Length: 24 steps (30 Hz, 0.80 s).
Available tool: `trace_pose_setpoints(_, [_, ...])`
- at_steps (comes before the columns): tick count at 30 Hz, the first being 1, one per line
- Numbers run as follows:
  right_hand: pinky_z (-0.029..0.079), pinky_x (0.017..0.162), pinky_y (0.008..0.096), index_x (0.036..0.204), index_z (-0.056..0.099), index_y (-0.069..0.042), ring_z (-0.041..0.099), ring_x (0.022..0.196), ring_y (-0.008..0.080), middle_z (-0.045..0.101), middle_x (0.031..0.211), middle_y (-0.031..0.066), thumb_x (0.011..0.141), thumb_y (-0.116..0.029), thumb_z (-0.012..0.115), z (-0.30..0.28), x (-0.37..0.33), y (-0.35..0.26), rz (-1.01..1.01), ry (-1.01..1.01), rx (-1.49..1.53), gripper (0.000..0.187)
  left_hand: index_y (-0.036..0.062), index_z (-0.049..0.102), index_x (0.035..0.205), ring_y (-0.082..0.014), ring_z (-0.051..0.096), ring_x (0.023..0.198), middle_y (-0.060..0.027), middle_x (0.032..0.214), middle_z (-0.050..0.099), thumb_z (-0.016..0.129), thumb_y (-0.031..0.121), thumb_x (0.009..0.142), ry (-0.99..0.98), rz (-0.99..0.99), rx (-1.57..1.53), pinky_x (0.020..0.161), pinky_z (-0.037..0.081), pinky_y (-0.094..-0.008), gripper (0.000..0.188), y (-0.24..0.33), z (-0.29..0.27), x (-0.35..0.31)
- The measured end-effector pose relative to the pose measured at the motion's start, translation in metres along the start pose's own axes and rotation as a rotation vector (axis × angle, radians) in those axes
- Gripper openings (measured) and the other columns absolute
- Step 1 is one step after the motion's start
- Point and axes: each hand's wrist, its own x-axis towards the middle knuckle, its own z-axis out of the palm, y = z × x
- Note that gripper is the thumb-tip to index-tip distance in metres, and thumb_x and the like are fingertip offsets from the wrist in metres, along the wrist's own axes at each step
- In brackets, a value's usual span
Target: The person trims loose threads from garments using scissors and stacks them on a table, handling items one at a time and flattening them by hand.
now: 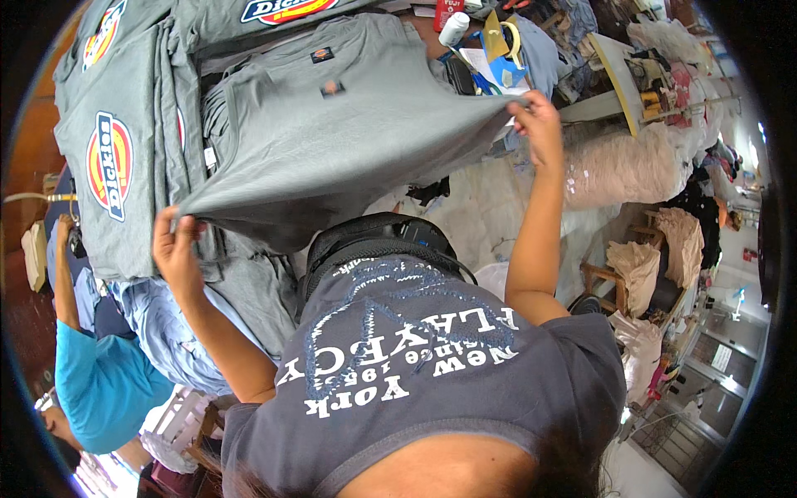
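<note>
The grey shirt (pixel 357 143) stretches wide in soft creases.

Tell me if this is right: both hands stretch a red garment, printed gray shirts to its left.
Wrong colour: the head view shows a gray garment. The left hand and right hand stretch it, printed gray shirts to its left.

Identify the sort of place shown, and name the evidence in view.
Probably a garment workshop. A grey garment is held spread out, more grey clothes with large printed emblems are heaped on the left, and a bulky beige bundle lies on the right.
</note>
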Motion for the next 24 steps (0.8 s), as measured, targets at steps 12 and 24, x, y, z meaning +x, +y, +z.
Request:
trace_pose_setpoints(12, [0.043, 0.055, 0.0208, 0.092, 0.047, -0.007, 0.051, 0.061, 0.0084, 0.054, 0.079, 0.0022, 0.079, -0.009, 0.057, -0.029, 0.013, -0.120, -0.294, -0.091, 0.295, 0.016, -0.0027, 0.054, 0.098, -0.0066, 0.045, 0.063, -0.0050, 0.078, 0.054, 0.051, 0.012, 0.084, 0.109, 0.427, 0.229, 0.056, 0.035, -0.0183, 0.021, 0.115, -0.058, 0.034])
trace_pose_setpoints(24, [0.039, 0.084, 0.0339, 0.131, 0.019, -0.012, 0.043, 0.106, 0.0185, 0.034, 0.128, 0.0094, 0.078, -0.014, 0.059, 0.094, 0.180, -0.095, -0.496, -0.210, 0.077, 0.067, 0.0028, 0.047, 0.116, -0.0255, 0.055, 0.088, -0.0163, 0.106, 0.054, 0.065, 0.028, 0.074, 0.333, 0.730, 0.802, 0.077, 0.042, -0.0310, 0.052, 0.037, 0.002, 0.246])
